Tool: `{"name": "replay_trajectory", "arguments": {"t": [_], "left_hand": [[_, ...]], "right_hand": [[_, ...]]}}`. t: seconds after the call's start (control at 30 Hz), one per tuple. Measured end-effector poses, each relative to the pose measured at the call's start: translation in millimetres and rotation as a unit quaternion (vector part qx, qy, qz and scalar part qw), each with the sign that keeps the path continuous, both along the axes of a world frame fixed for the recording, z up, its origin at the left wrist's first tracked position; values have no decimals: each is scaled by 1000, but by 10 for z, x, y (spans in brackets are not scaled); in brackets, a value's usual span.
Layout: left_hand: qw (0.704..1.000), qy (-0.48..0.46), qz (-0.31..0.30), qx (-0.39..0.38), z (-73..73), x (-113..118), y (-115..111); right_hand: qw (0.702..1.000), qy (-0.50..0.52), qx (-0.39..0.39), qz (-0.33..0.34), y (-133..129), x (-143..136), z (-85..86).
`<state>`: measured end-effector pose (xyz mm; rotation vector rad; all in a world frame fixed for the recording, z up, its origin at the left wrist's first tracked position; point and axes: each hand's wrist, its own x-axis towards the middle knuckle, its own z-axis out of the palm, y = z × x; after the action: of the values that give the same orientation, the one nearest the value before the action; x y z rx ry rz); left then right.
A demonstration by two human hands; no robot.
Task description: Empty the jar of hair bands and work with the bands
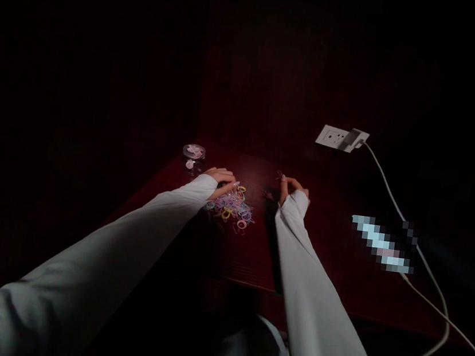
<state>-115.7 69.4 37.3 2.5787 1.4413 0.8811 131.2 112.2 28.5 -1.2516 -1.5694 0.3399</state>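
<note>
A heap of small coloured loops and bands (230,206), in lilac, yellow, green and pink, lies on the dark red table (249,254). My left hand (222,182) rests at the heap's upper left edge, fingers stretched over it; the fingertips touch or hover just above the pieces. To the right, apart from the heap, my right hand (294,189) is raised slightly with thumb and finger pinched. A tiny thin looped piece (280,175) shows at its fingertips, too small and dark to name. Its other fingers curl inward.
A clear round jar (193,158) with pinkish pieces stands left of my left hand. At the right, a white charger (355,139) sits in a wall socket (329,135), its cable (386,182) running down. A blurred-out device (380,244) lies on the table's right side.
</note>
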Motion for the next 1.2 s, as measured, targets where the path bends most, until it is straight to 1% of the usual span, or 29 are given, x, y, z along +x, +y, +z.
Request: {"name": "replay_trajectory", "arguments": {"t": [0.07,0.1,0.17,0.27,0.37,0.47,0.57,0.67,0.73,0.77,0.87,0.97,1.1,1.2], "left_hand": [[1000,4,-11,3,7,-3,-16],[1000,3,-15,3,13,-5,-25],[1000,1,-13,0,27,-5,-44],[1000,-6,-2,-3,48,6,-66],[1000,-8,-4,-6,65,17,-77],[1000,-10,-11,-7,71,18,-80],[1000,-10,-11,-3,66,12,-73],[1000,-8,-14,1,52,8,-58],[1000,-4,-20,-1,41,9,-44],[1000,-1,-22,-2,35,10,-38],[1000,2,-25,3,23,11,-25],[1000,5,-29,7,13,4,-20],[999,3,-32,8,-15,-10,-5],[999,-3,-32,16,-39,-14,5]], "right_hand": [[992,-66,10,-110,-30,42,9],[984,-96,7,-147,-50,44,14],[975,-158,-16,-154,-86,31,22],[962,-217,-45,-158,-95,18,7],[953,-249,-64,-160,-72,44,-36],[951,-263,-56,-154,-56,72,-77],[961,-239,-29,-134,-57,47,-80],[977,-182,-11,-110,-76,-62,-42],[985,-156,3,-70,-113,-168,-11],[988,-152,11,-38,-141,-222,2],[981,-173,38,77,-256,-351,26],[966,-207,43,148,-358,-402,38],[957,-217,28,189,-403,-398,58],[956,-218,25,195,-396,-393,69]]}}
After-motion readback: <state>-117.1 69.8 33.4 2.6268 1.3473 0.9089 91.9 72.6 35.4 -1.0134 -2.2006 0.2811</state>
